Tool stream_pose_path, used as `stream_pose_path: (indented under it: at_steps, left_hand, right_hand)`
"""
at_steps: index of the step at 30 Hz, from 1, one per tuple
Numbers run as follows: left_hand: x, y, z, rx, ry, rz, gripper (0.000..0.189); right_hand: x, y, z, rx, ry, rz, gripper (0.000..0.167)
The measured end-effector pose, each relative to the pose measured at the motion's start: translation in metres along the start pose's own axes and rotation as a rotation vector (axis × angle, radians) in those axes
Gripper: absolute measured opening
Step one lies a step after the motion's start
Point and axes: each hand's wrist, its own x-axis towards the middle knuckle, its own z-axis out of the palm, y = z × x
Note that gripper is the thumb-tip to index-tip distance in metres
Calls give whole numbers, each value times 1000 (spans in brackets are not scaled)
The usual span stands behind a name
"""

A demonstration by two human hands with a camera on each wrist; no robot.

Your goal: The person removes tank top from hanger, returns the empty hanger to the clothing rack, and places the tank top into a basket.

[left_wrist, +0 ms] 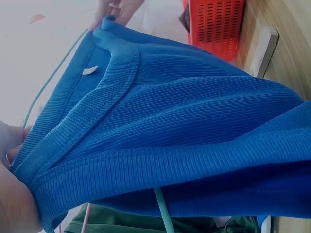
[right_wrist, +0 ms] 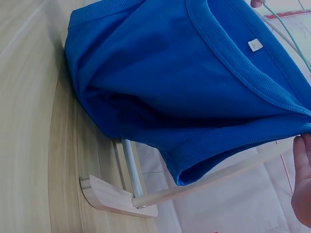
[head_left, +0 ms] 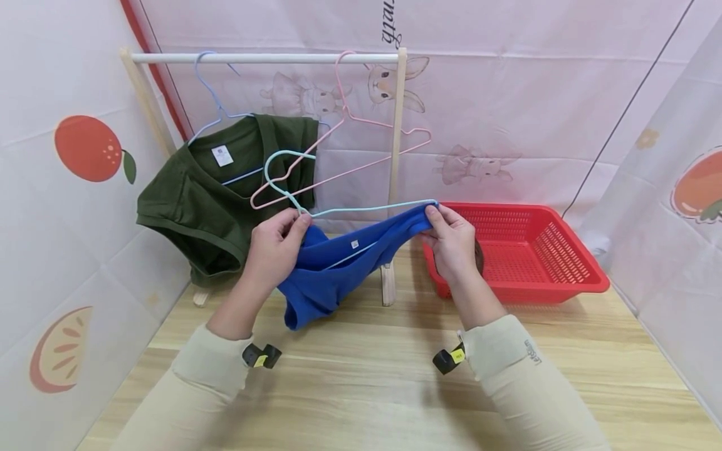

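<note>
A blue sleeveless top [head_left: 338, 269] with ribbed edges hangs between both hands, partly on a mint-green hanger [head_left: 366, 208]. My left hand [head_left: 276, 247] pinches one shoulder of the top close to the hanger's neck. At the other shoulder, beside the hanger's end, my right hand [head_left: 453, 241] pinches the fabric. The hanger's bottom bar shows through the neck opening, and a small white label [right_wrist: 255, 45] sits inside the collar. In the left wrist view, part of the hanger [left_wrist: 164, 211] sticks out below an armhole. The cloth hides the rest of it.
Behind the hands stands a rack with a white rail [head_left: 265, 58] and wooden posts. From it hang a dark green top [head_left: 225, 188] on a blue hanger [head_left: 211, 94] and a bare pink hanger [head_left: 338, 178]. A red basket [head_left: 541, 291] stands right on the wooden table [head_left: 361, 394].
</note>
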Motion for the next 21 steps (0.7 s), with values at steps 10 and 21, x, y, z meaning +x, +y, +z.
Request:
stream_pose_path:
  at_steps: [10,21]
  left_hand:
    - [1,2,11,-78,26,21,28]
    - [2,13,21,-114,73,37,24]
  right_hand:
    - [-4,8,7,28,-20,-35,8]
    - [-10,20,11,-95,-70,-61,9]
